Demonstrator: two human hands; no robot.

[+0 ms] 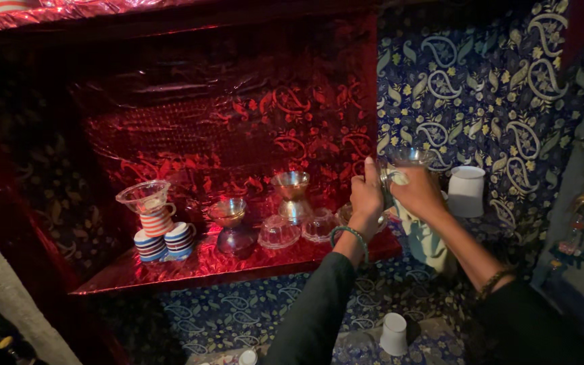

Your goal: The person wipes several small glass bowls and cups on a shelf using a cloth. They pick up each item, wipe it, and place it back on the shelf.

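Observation:
My left hand (366,196) grips the side of a clear glass bowl (407,159) held up at the right end of a red foil-lined shelf (204,267). Pressed against the bowl from the right, my right hand (419,192) holds a pale cloth (427,240) that hangs down below it. Both hands sit in front of a blue paisley wall covering (481,88). A green bangle circles my left wrist.
On the shelf stand stacked striped cups (163,236) with a glass cup on top, a metal goblet (292,192), a stemmed glass dish (230,223) and upturned glass bowls (278,233). A white cup (466,190) sits at right, another white cup (393,333) below.

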